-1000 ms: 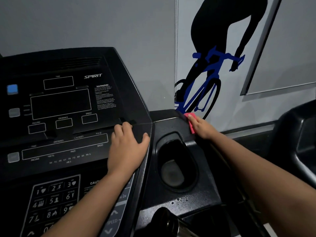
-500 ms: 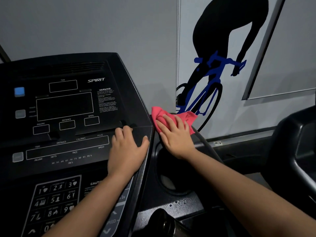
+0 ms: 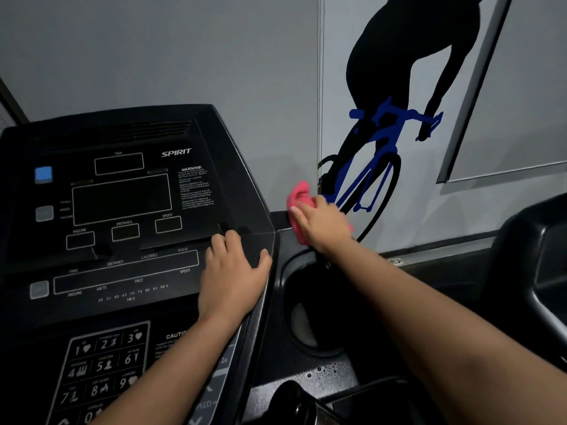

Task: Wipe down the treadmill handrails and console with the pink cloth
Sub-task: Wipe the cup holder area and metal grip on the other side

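My R hand (image 3: 322, 223) presses cloth (image 3: 299, 194) on the console (image 3: 122, 194) R side w/ flat fingers; L hand (image 3: 233, 277) rests on it, fingers relaxed.

Out of sight
Your right hand (image 3: 322, 223) covers much of the pink cloth (image 3: 299, 194); the keypad (image 3: 101, 372) leaves the bottom edge.

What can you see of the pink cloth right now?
The pink cloth is soft-looking bright pink fabric, crumpled rather than flat. It lies on the black ledge right of the console, beyond the cup holder, near the wall. The right hand presses on it, covering most; a bunched fold sticks up past the fingertips and thin edges show beside the hand.
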A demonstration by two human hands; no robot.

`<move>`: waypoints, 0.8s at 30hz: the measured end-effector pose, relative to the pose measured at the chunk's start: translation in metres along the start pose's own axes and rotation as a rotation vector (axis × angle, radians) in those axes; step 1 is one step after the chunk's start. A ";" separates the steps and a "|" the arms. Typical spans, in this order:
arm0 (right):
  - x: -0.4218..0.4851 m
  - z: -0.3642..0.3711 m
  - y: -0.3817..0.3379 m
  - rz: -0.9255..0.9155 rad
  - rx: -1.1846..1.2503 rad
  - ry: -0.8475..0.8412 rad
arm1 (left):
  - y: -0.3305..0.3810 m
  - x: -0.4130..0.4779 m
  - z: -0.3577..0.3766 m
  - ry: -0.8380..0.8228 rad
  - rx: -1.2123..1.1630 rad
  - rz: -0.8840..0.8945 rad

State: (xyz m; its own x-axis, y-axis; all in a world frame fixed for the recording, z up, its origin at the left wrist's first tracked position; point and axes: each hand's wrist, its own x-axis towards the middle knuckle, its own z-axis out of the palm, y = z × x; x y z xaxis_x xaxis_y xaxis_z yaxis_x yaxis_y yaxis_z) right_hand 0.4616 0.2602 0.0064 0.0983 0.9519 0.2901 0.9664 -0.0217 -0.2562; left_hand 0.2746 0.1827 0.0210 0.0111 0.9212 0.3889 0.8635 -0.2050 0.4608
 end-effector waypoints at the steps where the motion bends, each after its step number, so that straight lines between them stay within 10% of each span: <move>1: 0.001 0.003 -0.014 -0.019 -0.057 0.028 | 0.000 0.000 0.000 0.000 0.002 -0.002; 7: -0.018 0.017 -0.023 -0.190 0.004 0.185 | -0.001 0.000 -0.002 -0.002 -0.017 -0.004; 14: -0.031 0.012 0.060 -0.479 -0.167 -0.081 | -0.006 -0.003 -0.003 0.001 -0.043 0.011; 24: -0.018 0.012 0.005 0.080 0.047 0.105 | -0.001 0.002 -0.001 0.003 -0.024 0.005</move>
State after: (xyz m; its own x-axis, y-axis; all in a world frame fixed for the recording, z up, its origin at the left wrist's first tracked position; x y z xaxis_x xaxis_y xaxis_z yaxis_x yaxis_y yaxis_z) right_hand 0.4618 0.2466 -0.0110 0.2012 0.9106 0.3609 0.9426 -0.0798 -0.3242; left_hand 0.2734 0.1842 0.0216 0.0142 0.9191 0.3938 0.8512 -0.2178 0.4775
